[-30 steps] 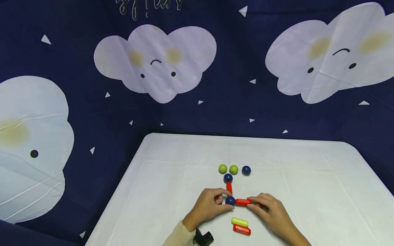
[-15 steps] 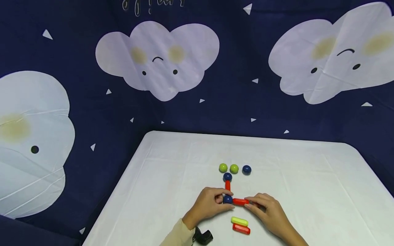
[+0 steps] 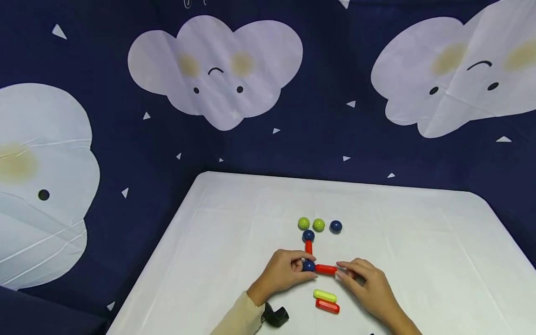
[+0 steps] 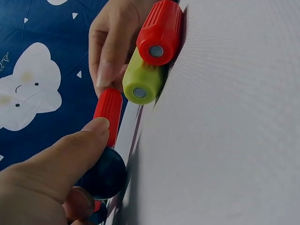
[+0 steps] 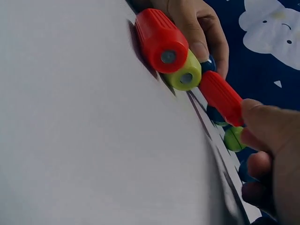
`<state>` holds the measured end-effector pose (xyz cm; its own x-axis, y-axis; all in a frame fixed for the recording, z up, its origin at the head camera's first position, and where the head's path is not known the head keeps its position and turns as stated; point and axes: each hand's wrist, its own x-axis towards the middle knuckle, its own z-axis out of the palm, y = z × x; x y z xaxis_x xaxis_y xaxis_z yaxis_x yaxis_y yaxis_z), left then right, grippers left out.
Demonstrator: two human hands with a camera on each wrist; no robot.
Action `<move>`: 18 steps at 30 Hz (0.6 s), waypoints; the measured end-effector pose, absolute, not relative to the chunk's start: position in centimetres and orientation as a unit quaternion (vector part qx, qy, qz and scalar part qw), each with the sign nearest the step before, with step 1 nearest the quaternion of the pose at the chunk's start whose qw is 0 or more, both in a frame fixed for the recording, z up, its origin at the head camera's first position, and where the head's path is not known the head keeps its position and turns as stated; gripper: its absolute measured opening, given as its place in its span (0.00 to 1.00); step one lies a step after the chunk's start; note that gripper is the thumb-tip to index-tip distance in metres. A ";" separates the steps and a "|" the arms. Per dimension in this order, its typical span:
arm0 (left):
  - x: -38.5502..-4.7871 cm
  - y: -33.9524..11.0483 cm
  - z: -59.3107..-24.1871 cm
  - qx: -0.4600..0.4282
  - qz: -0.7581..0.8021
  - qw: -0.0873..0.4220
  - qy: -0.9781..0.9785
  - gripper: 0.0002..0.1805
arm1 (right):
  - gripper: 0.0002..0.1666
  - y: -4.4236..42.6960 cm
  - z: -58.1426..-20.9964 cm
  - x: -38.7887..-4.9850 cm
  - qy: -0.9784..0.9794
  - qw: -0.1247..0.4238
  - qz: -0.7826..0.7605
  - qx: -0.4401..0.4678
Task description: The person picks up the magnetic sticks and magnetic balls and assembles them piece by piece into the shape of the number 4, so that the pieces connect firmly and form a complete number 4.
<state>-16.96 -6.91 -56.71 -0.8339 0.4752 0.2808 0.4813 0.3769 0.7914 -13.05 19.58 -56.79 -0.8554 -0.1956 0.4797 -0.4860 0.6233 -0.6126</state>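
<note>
Pinches navy ball (image 3: pixel 309 265) in left hand (image 3: pixel 284 270), adjoining red rod (image 3: pixel 325 269) in right hand (image 3: pixel 366 284). Has lime rod (image 3: pixel 324 295) nearside of both grips.

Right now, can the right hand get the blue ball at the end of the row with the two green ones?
Probably yes. Only white tabletop lies between the right hand and that blue ball, though it would likely first have to leave the red stick it touches.

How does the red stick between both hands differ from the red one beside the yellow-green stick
The first red stick meets a blue ball; the second red stick lies beside the yellow-green stick. The right hand touches the first; the second is untouched. Both are red and ridged.
</note>
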 end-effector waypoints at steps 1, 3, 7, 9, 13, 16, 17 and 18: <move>-17.0 -7.0 -56.7 -0.287 -0.478 0.001 -0.830 0.18 | 0.14 19.7 -56.6 -13.2 -0.881 0.193 0.389 0.189; -17.0 -7.1 -56.6 -0.287 -0.479 -0.004 -0.830 0.18 | 0.13 20.1 -56.3 -13.7 -0.882 0.201 0.389 0.173; -17.0 -7.4 -56.5 -0.288 -0.480 -0.005 -0.828 0.19 | 0.11 20.9 -55.6 -16.5 -0.892 0.207 0.373 0.147; -17.0 -7.5 -56.5 -0.290 -0.482 -0.001 -0.827 0.19 | 0.12 21.1 -55.2 -18.4 -0.897 0.203 0.366 0.141; -17.3 -7.6 -56.4 -0.293 -0.491 -0.009 -0.821 0.19 | 0.16 21.2 -54.9 -21.6 -0.902 0.184 0.364 0.143; -17.3 -7.6 -56.4 -0.290 -0.496 -0.028 -0.818 0.19 | 0.20 21.2 -55.1 -22.8 -0.904 0.167 0.363 0.149; -17.2 -7.6 -56.4 -0.288 -0.498 -0.035 -0.817 0.19 | 0.21 21.2 -55.3 -23.0 -0.905 0.161 0.364 0.152; -17.2 -7.7 -56.5 -0.286 -0.499 -0.041 -0.817 0.19 | 0.23 21.1 -55.5 -23.1 -0.905 0.157 0.364 0.154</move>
<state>-17.18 -7.65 -56.48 -0.8333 0.5076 0.2189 0.4264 0.3381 0.8389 -23.14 21.12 -55.48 -0.9035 -0.1639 0.3959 -0.3923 0.6880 -0.6105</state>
